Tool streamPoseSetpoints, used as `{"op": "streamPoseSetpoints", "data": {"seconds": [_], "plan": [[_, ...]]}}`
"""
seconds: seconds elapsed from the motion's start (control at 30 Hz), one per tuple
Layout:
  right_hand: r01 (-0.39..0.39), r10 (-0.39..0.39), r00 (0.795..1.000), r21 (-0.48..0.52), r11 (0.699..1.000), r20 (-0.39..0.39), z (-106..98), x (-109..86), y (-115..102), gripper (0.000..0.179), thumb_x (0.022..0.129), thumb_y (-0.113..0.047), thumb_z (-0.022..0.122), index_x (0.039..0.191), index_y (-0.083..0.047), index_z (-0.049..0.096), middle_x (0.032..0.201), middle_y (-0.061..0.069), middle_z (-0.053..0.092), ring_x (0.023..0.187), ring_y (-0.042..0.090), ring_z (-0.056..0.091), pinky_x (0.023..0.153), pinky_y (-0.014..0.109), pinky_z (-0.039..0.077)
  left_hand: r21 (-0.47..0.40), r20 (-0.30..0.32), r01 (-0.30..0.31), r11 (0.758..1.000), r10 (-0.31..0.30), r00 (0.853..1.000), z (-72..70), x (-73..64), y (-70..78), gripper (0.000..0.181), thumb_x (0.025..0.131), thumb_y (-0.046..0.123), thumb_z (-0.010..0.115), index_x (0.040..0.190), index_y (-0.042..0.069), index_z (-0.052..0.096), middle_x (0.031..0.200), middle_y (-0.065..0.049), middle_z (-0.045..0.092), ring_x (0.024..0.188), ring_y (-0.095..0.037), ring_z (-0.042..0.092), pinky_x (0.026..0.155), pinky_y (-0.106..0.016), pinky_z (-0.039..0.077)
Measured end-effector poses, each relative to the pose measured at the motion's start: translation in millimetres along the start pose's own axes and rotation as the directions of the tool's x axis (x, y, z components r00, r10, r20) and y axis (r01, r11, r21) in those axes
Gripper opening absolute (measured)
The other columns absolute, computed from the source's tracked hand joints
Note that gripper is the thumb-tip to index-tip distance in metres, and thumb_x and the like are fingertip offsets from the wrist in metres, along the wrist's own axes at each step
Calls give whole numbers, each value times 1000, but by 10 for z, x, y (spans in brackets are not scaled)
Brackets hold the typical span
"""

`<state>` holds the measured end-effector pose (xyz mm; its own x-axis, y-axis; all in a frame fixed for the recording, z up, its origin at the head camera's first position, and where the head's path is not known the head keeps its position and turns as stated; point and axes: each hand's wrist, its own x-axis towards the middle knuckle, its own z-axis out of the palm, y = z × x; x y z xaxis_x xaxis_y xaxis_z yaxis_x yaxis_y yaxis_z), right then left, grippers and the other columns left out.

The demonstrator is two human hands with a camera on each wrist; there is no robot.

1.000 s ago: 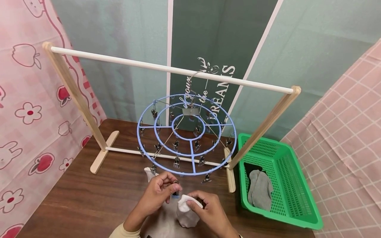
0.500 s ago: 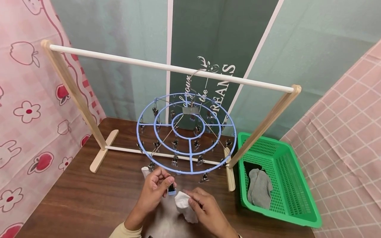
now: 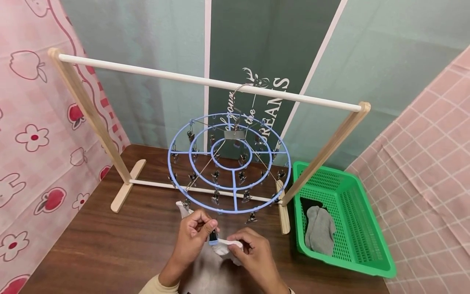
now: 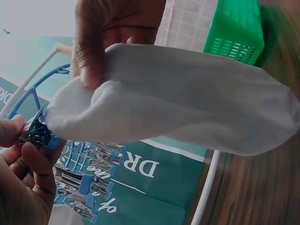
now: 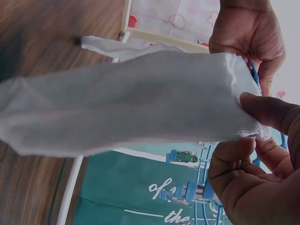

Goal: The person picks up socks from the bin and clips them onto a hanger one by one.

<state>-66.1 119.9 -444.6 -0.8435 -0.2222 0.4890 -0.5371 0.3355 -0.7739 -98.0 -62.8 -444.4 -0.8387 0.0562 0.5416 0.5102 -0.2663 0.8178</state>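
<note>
My left hand (image 3: 192, 234) pinches a metal clip (image 3: 213, 236) with blue tips between thumb and fingers, near the front of the blue round clip hanger (image 3: 235, 211). From the right, my right hand (image 3: 255, 251) grips a white sock (image 4: 178, 98) by its cuff. In the left wrist view the cuff's edge lies right at the clip's blue tips. The sock hangs down from the hand, its toe end low. A second white sock (image 5: 110, 47) hangs behind, at the hanger's front left, partly hidden by my left hand in the head view.
The hanger hooks over the white bar (image 3: 147, 72) of a wooden rack (image 3: 88, 110) on the brown table (image 3: 84, 245). Several other clips dangle from its rings. At the right stands a green basket (image 3: 380, 241) holding a grey sock (image 3: 320, 230) and something black (image 3: 310, 203).
My right hand has brought the white sock's cuff left and up against the clip. The left hand keeps its pinch on the clip, which has shifted slightly left.
</note>
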Motion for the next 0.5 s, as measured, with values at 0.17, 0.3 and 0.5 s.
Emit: {"op": "streamPoseSetpoints", "data": {"seconds": [0.17,0.3,0.5], "plan": [[23,-23,1000,25,999,-10,64,-7,8,24,70,9,78,89,-3,68,79,7,65,59,6,49,44,18,41,43,14,-12,999,12,1000,25,-17,-3,20,83,-19,59,74,-4,50,65,-21,61,61,-15,63,49,-25,49],[-1,1,1000,45,999,-12,96,-14,6,25,71,7,78,92,-2,67,81,7,66,63,5,52,46,22,45,60,28,-6,998,5,1000,34,-33,-3,20,82,-19,60,74,-3,50,65,-20,61,60,-15,62,49,-25,49],[-37,37,999,87,996,-2,102,33,-62,21,77,-3,78,95,-8,68,88,4,70,69,6,56,55,25,49,67,41,4,998,-7,999,35,-31,-3,19,82,-18,61,74,-3,51,66,-20,61,60,-14,61,48,-25,48]]}}
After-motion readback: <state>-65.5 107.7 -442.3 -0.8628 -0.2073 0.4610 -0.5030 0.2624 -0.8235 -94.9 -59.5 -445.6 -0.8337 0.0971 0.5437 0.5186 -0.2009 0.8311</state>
